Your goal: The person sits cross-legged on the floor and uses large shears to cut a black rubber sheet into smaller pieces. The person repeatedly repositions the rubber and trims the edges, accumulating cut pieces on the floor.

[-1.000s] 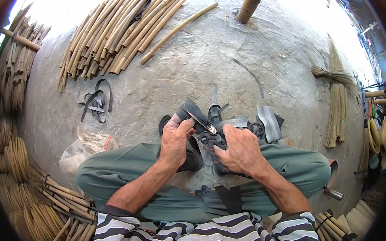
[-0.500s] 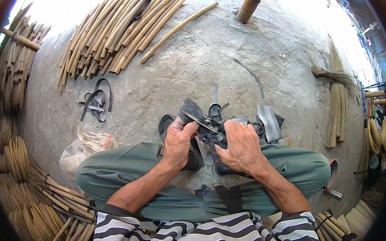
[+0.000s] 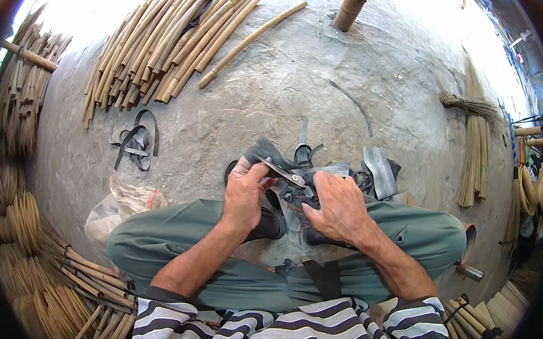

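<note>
My left hand (image 3: 243, 193) is closed on a dark rubber strip (image 3: 262, 150), pinched between thumb and fingers and held up in front of me. My right hand (image 3: 339, 206) grips a pair of scissors (image 3: 295, 179) by handles that look wrapped in black. Their blades point left and lie against the rubber near my left thumb; whether they are apart or together is hard to make out. Below and beyond my hands, more grey-black rubber pieces lie between my feet, with a wide grey piece (image 3: 379, 172) to the right.
A tangle of black strips (image 3: 136, 147) lies on the floor at left, near a whitish sack (image 3: 128, 198). Bamboo poles (image 3: 160, 45) are spread at the far left, and a bamboo post (image 3: 353, 8) stands ahead. A bundle of thin sticks (image 3: 473, 152) rests at right.
My left hand has shifted slightly left and turned, taking the rubber strip with it. The scissors have tilted a little; my right hand has hardly moved.
</note>
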The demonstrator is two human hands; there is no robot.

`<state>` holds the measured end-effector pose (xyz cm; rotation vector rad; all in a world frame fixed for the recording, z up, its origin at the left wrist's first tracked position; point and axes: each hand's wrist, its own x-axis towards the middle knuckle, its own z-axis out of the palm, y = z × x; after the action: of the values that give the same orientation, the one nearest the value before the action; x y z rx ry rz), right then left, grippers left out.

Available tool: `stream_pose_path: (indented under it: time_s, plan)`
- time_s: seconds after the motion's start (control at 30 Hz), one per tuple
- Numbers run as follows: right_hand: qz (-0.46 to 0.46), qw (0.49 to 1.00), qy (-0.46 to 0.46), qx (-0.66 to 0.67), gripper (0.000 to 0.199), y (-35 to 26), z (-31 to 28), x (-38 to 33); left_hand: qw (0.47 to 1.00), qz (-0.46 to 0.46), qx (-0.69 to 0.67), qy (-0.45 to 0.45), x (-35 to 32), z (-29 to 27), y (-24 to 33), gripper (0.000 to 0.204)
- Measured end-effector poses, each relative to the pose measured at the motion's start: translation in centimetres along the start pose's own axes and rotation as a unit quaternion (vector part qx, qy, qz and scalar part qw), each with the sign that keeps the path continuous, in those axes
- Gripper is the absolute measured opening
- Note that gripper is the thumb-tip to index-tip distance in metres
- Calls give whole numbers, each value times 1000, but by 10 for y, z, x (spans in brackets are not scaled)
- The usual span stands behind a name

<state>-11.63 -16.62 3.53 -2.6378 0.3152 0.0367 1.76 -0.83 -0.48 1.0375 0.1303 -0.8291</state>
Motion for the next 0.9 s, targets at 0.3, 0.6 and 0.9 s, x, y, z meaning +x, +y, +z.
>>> stream_pose_path:
  time_s: [0.3,0.6,0.9]
  plan:
    - [48,997,-58,7,46,-4,-9,0,997,13,67,-36,-2,-3,-6,19]
    - [4,1000,-8,-6,46,0,1,-1,1000,-10,-16,0,-1,1,0,15]
    - [50,997,-58,11,45,-3,-10,1,998,-13,64,-20,-2,-2,-4,19]
